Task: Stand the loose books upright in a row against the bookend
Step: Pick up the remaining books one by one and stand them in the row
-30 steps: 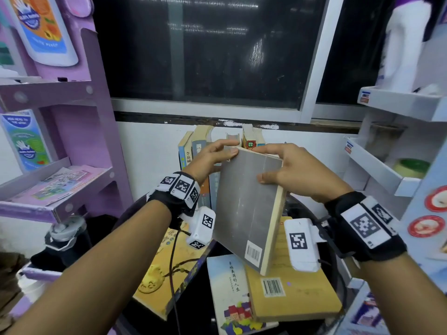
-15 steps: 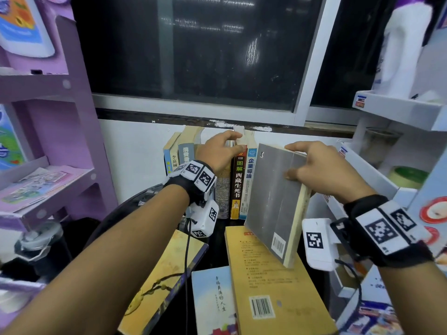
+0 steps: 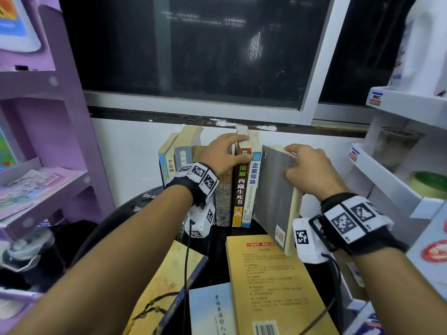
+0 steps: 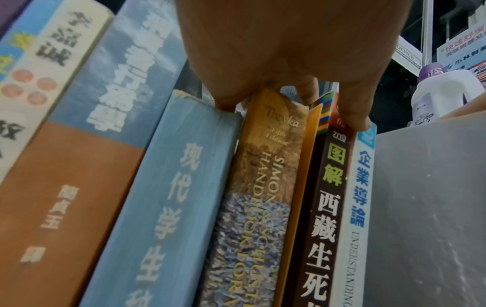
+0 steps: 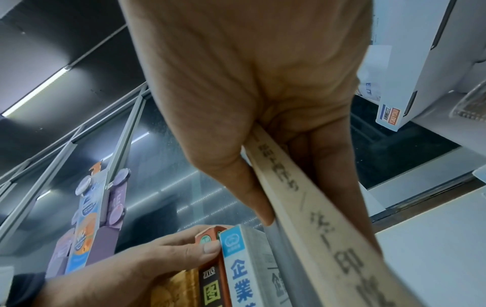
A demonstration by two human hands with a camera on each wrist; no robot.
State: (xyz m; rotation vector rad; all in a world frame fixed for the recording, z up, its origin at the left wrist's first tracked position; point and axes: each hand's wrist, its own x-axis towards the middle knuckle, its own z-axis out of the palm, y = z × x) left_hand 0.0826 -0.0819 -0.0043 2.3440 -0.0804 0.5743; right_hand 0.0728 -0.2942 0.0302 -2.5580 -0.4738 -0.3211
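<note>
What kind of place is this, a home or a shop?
Probably a small shop, or a mock-up of one: white shelves carry small price-style labels, and a purple display rack holds printed product posters.

Six or seven upright books (image 3: 251,189) stand in the far row; one thin spine (image 4: 305,166) is hard to tell apart. One grey book (image 3: 275,189) tilts at its right end. Three flat books (image 3: 273,281) lie near.

A dark window (image 3: 193,56) with a white frame (image 3: 312,68) is set above a white wall (image 3: 125,153); a purple shelf unit (image 3: 72,117) is placed at the left, white shelves (image 3: 399,102) at the right; a black round bench (image 3: 217,247) is seen below; a bright strip light (image 5: 36,91) is seen overhead.
</note>
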